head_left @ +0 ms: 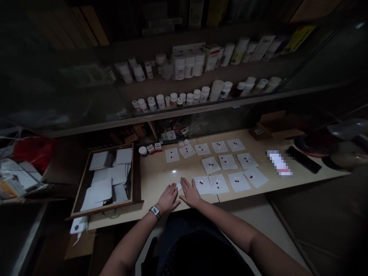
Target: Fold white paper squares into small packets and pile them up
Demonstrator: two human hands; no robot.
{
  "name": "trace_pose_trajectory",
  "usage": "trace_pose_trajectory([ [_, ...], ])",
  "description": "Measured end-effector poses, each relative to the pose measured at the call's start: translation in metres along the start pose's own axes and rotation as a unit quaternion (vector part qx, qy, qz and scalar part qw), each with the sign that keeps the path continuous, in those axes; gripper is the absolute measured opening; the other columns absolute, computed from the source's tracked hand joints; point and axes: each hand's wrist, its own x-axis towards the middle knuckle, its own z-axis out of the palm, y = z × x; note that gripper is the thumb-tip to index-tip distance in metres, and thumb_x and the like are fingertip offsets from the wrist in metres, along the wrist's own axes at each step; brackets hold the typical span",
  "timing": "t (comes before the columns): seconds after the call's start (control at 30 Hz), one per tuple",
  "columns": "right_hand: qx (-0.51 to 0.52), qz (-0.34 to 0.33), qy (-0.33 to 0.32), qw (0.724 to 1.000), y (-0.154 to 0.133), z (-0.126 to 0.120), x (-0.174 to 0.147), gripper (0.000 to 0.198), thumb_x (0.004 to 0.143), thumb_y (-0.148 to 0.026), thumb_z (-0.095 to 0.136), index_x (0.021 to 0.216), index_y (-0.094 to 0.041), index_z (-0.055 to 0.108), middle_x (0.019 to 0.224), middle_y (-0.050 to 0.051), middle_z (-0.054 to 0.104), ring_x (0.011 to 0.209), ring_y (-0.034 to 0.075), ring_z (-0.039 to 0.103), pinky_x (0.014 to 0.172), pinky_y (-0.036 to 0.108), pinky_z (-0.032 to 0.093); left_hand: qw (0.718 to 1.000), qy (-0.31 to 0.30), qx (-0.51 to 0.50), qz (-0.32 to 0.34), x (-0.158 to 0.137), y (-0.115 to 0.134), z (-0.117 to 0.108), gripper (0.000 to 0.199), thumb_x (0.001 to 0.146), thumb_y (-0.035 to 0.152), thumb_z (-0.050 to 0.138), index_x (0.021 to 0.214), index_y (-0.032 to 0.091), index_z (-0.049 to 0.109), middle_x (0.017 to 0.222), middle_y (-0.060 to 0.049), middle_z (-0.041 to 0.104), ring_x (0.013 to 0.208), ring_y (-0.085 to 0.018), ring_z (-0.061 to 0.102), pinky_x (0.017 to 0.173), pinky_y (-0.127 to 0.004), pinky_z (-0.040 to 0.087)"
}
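Note:
Near the counter's front edge, my left hand (169, 197), with a watch (155, 211) on its wrist, lies flat with fingers stretched. My right hand (189, 193) rests beside it, fingers also extended. A bit of white paper (178, 186) shows between the two hands; the rest of it is hidden. Just right of my right hand lies a paper square (204, 188) with red and white pills on it. Several more such squares, like this one (227, 161), are spread in rows over the counter (155, 168), each bearing a few pills.
On the left, an open drawer (134, 188) holds stacked white paper. A small bottle (143, 150) and little boxes (154, 148) stand behind. Shelves above carry pill bottles (189, 65). A phone (304, 159) and an open carton (277, 124) sit on the right.

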Motion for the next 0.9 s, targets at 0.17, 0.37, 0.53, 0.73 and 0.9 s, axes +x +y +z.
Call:
trace_pose_trajectory([
  [0.17,0.000,0.044,0.010,0.999,-0.002,-0.002,-0.002,0.069,0.091,-0.054,0.037,0.144,-0.009,0.032,0.151,0.020,0.022,0.141,0.033,0.014,0.110,0.059,0.014,1.000,0.005,-0.003,-0.001,-0.001,-0.001,0.000,0.063,0.085,0.049,0.051,0.134,0.010,0.041,0.142,-0.022,0.039,0.136,-0.031,0.031,0.109,-0.048,0.026],
  [0.37,0.024,0.002,0.029,0.999,0.000,-0.003,0.000,0.056,0.094,-0.043,0.037,0.141,-0.012,0.038,0.148,0.018,0.031,0.137,0.031,0.023,0.107,0.058,0.015,1.000,0.004,-0.002,-0.017,0.000,0.004,-0.004,0.060,0.086,0.048,0.051,0.131,0.008,0.045,0.140,-0.021,0.042,0.133,-0.031,0.035,0.108,-0.046,0.028],
  [0.53,0.063,0.068,0.041,0.995,0.002,-0.021,0.015,0.026,0.091,-0.028,0.049,0.112,-0.018,0.062,0.120,0.014,0.059,0.108,0.026,0.050,0.093,0.043,0.035,0.998,0.029,-0.002,-0.052,0.009,0.011,-0.018,0.037,0.091,0.039,0.046,0.116,0.015,0.058,0.128,-0.014,0.055,0.122,-0.028,0.045,0.105,-0.047,0.030],
  [0.73,0.080,0.154,0.022,0.985,-0.001,-0.037,0.041,0.011,0.083,-0.024,0.062,0.089,-0.016,0.064,0.100,0.011,0.062,0.097,0.026,0.054,0.080,0.034,0.039,0.996,0.058,0.002,-0.060,0.014,0.016,-0.021,0.027,0.091,0.034,0.046,0.103,0.016,0.064,0.115,-0.011,0.060,0.109,-0.026,0.050,0.100,-0.045,0.035],
  [0.9,0.069,0.130,-0.026,0.989,-0.005,-0.041,0.054,0.011,0.085,-0.016,0.055,0.090,-0.014,0.065,0.096,0.013,0.065,0.092,0.024,0.056,0.076,0.032,0.037,0.986,0.084,-0.040,-0.135,0.018,0.020,-0.017,0.025,0.090,0.022,0.043,0.084,0.018,0.068,0.098,-0.009,0.064,0.094,-0.024,0.055,0.083,-0.038,0.042],
])
